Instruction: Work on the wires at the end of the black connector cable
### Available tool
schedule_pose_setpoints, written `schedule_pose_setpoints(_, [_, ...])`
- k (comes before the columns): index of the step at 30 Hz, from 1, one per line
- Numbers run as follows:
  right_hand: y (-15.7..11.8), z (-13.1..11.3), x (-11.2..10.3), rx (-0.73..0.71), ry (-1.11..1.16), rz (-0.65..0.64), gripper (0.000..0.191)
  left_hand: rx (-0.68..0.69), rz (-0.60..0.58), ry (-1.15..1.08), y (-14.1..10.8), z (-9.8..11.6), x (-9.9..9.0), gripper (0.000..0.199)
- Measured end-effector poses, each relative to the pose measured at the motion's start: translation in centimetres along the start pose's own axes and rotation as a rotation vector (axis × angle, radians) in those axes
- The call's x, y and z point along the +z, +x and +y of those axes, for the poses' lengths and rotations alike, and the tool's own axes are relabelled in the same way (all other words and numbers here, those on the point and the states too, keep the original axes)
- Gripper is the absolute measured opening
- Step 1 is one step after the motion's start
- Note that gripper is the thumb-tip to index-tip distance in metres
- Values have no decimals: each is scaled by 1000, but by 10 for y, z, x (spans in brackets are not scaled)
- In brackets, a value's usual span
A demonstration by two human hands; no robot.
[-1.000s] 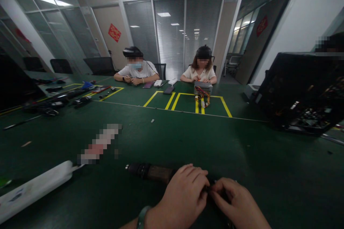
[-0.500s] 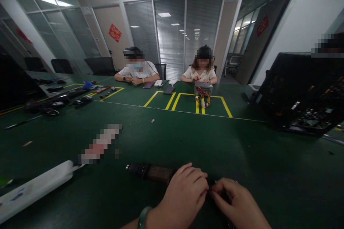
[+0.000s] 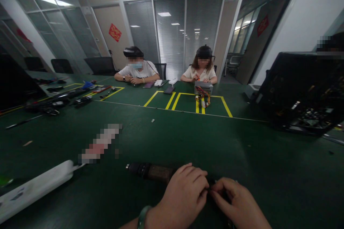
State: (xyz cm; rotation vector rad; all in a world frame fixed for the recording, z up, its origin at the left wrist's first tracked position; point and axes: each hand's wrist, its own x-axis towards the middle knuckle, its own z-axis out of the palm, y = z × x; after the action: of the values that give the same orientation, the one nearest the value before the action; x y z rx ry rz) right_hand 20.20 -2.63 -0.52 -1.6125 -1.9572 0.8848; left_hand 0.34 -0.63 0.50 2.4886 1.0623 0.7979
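One dark, rod-like tool [image 3: 158, 173] with a brown mid-section and a bright metal tip lies on the green table [image 3: 193, 139], its other end hidden beneath the left hand [image 3: 185, 191]. That hand's fingers are bent over it; I can't tell whether they grip. Just beside, the right hand [image 3: 233, 200] has thumb and forefinger drawn close together at something dark, and whether they pinch it I can't make out. Both hands have barely shifted over the last second, so I'd judge the work is holding at one spot. The left hand blocks much of my view. Well apart lie a white power strip [image 3: 40, 188] and, farther off, a wired power supply [image 3: 203, 88] before a seated co-worker [image 3: 200, 71]; a black computer case [image 3: 295, 89] stands to the right.
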Motion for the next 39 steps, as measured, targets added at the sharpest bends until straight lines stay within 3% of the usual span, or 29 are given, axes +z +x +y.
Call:
schedule_pose_setpoints(7, [1, -3, 0, -11, -23, 8, 10, 41, -34, 41, 1, 0, -3, 5])
schedule_pose_setpoints(13, [0, -2, 0, 3, -6, -3, 12, -19, -24, -5, 1, 5, -6, 12])
schedule_pose_setpoints(25, [1, -5, -1, -2, -19, 3, 12, 46, -69, 126, 2, 2, -5, 3])
schedule_pose_setpoints(39, [0, -4, -1, 0, 25, 0, 13, -21, -47, 10, 2, 5, -7, 9])
